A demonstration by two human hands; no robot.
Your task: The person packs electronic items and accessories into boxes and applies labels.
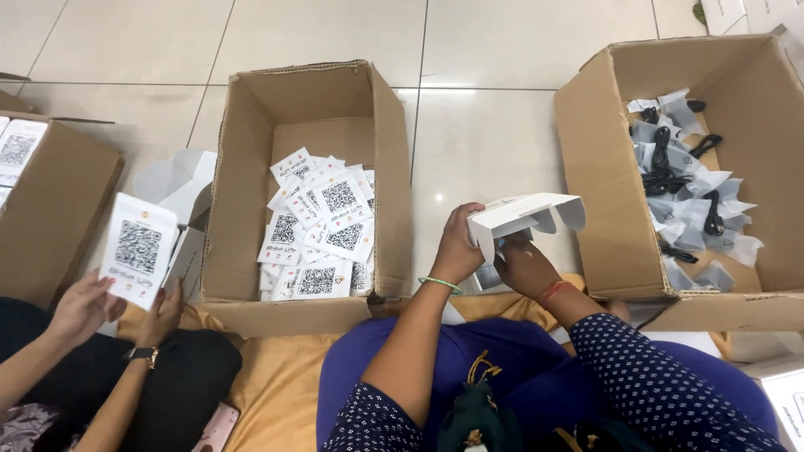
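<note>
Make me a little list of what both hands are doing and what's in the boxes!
left hand: holds the small white box by its left end
right hand: under the same box, fingers at its open side
middle carton: white cards with square code patterns
right carton: black cables in clear bags
co-worker's hands: hold a white card box at left
floor: pale tiles

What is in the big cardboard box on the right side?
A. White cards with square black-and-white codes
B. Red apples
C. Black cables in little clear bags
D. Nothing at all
C: the cardboard box on the right holds a heap of black cables in clear bags, while the white code cards lie in the middle box.
</note>
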